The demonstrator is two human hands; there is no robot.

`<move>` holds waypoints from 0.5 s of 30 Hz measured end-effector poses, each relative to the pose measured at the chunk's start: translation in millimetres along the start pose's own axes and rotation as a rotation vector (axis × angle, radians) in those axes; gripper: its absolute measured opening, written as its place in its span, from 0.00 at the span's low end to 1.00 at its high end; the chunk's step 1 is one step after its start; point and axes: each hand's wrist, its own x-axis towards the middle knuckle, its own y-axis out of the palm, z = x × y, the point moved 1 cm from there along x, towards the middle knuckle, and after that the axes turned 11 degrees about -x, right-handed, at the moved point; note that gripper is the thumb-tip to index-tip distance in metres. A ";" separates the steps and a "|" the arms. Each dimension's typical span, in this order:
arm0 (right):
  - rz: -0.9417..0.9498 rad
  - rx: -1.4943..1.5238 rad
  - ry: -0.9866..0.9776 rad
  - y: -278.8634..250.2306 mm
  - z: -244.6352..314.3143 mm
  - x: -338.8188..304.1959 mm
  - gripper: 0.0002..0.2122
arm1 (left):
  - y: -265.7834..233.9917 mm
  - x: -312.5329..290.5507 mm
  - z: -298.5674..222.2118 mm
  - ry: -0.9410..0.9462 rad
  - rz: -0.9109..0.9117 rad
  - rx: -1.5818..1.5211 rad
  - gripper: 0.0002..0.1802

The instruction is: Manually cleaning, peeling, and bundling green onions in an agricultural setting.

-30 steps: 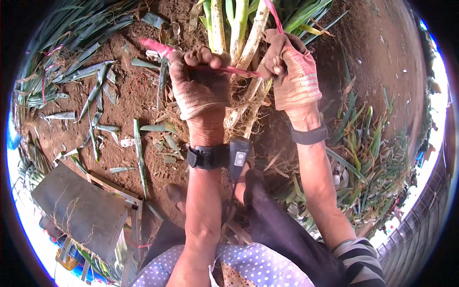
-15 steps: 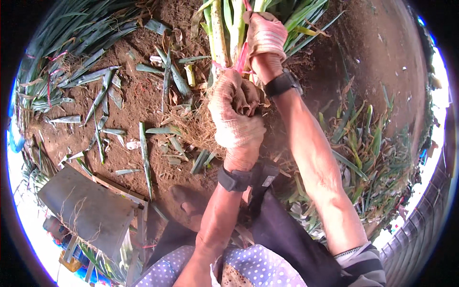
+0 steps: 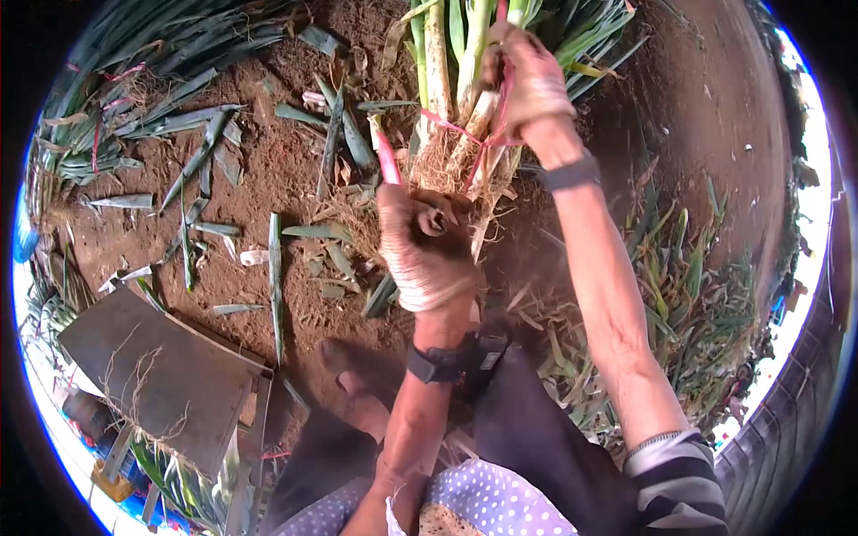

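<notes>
A bundle of thick green onions (image 3: 436, 76), white-stemmed with pale stringy roots toward me, lies on the soil at the top middle. Pink tying tape (image 3: 458, 129) crosses the stems just above the roots. My left hand (image 3: 422, 255), in a dirt-stained glove, is closed below the roots; a strip of the pink tape sticks up out of its fist. Over the right side of the stems, my gloved right hand (image 3: 529, 85) is closed on another length of the pink tape. Its fingertips are partly blurred.
More tied green onions (image 3: 170, 62) are heaped at the far left. Cut leaf pieces (image 3: 276, 286) litter the brown soil. A grey metal sheet (image 3: 156, 375) on a frame stands at the near left. Leaf trimmings (image 3: 670, 286) are piled to the right.
My left hand has drawn back toward me from the tied stems, uncovering the roots and crossed tape. The right hand has shifted slightly right, and the view has moved a little.
</notes>
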 end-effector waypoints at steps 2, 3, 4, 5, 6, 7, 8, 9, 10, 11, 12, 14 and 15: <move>-0.143 -0.011 -0.026 -13.5 5.7 -20.3 0.17 | -5.8 11.1 -8.6 0.072 0.134 0.030 0.16; -0.234 -0.031 -0.044 -32.9 9.2 -28.4 0.16 | 4.7 11.5 -11.4 0.061 0.220 0.034 0.16; -0.273 -0.133 -0.054 -47.7 9.3 -37.2 0.16 | 11.0 14.3 -16.0 0.067 0.159 0.074 0.18; -0.321 -0.241 -0.063 -63.8 1.7 -47.3 0.16 | 11.7 17.6 -12.5 0.051 0.186 0.101 0.19; -0.289 -0.272 -0.096 -62.2 -7.5 -58.7 0.17 | 22.1 14.6 -15.8 0.094 0.252 0.195 0.19; -0.290 -0.457 0.035 -51.1 -2.8 -73.7 0.17 | 29.9 11.9 -15.8 0.128 0.312 0.287 0.20; -0.239 -0.634 -0.012 -55.2 -12.1 -80.0 0.17 | 33.1 13.4 -15.7 0.126 0.313 0.289 0.20; -0.192 -0.813 -0.063 -62.2 -22.1 -85.2 0.18 | 38.9 14.2 -14.8 0.144 0.383 0.408 0.20; -0.189 -0.946 -0.146 -63.8 -29.9 -87.4 0.19 | 44.7 15.1 -16.3 0.170 0.452 0.532 0.21; -0.187 -1.079 -0.230 -65.8 -36.4 -88.6 0.20 | 50.8 14.6 -18.0 0.172 0.457 0.536 0.21; -0.150 -1.133 -0.222 -64.0 -37.9 -88.9 0.21 | 56.5 14.7 -19.0 0.137 0.482 0.598 0.23; -0.122 -1.129 -0.239 -60.0 -40.8 -89.2 0.21 | 64.5 17.9 -18.6 0.067 0.545 0.691 0.27; -0.090 -1.130 -0.256 -54.8 -38.6 -89.5 0.21 | 67.0 21.2 -18.9 0.066 0.549 0.693 0.27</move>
